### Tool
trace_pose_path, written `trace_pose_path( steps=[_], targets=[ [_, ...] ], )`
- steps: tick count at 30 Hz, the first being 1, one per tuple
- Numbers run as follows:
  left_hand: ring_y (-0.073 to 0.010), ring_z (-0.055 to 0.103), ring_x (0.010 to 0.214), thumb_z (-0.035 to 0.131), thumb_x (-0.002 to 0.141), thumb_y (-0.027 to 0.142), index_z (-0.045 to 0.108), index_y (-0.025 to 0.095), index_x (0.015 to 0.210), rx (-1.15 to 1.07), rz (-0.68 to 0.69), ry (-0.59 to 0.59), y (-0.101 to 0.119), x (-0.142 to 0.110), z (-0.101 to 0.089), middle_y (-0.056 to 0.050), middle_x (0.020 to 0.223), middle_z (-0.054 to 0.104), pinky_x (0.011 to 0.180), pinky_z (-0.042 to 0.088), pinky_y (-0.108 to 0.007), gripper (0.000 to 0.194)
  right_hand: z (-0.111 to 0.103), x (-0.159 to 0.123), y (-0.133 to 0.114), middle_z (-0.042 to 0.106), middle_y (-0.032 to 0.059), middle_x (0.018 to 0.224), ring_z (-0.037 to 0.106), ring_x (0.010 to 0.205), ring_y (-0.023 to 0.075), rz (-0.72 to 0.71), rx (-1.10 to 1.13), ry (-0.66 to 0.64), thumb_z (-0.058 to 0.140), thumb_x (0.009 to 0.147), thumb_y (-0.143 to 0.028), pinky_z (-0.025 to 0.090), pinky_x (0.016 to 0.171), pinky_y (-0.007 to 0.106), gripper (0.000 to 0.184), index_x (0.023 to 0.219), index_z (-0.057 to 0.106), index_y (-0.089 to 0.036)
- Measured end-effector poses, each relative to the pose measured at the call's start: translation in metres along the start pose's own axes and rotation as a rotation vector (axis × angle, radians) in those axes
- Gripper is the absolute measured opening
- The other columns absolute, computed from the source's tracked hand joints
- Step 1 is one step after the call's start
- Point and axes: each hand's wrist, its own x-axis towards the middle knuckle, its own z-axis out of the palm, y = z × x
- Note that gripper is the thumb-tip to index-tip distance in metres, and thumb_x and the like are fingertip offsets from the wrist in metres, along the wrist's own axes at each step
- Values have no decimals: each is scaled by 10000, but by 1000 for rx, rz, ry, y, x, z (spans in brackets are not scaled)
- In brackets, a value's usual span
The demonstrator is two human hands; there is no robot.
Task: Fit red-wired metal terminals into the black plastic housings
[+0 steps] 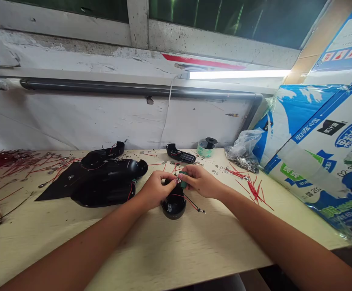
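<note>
My left hand (pixel 156 189) is closed in a pinch over a small shiny metal piece (pixel 178 180). Facing it, my right hand (pixel 200 182) is closed on a small green piece (pixel 183 178), its fingertips almost meeting the left ones; its exact kind is hard to make out. Directly under both hands lies a black plastic housing (pixel 173 208) with a rounded near end, partly covered by the fingers. From it a red and a black wire (pixel 195 205) run out to the right onto the table.
Several black housings (pixel 109 178) lie to the left, some on a dark sheet (pixel 54 185). Another housing (pixel 180 154) is at the back, beside a tape roll (pixel 205 148). Red wires (pixel 256 190), a bag of metal parts (pixel 244 152) and a blue-white carton (pixel 321 153) occupy the right.
</note>
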Motion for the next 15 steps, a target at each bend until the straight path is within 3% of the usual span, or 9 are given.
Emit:
trace_pose_path(
  steps=[4,15],
  targets=[
    [-226,656,777,673,808,394,795,181,804,-18,13,4,-1,0,0,-70,827,747,600,469,-271,245,-2,-2,-6,537,-9,665,463,547,104,27,-33,-46,640,878,-577,335,489,245,420,808,642,-163],
    [-221,654,834,627,849,488,768,162,868,-10,-31,-49,2,-1,-1,-64,877,752,698,477,-283,356,1,-5,-11,471,-46,607,414,467,75,14,-125,49,636,889,-520,289,413,212,360,808,612,-170]
  ],
)
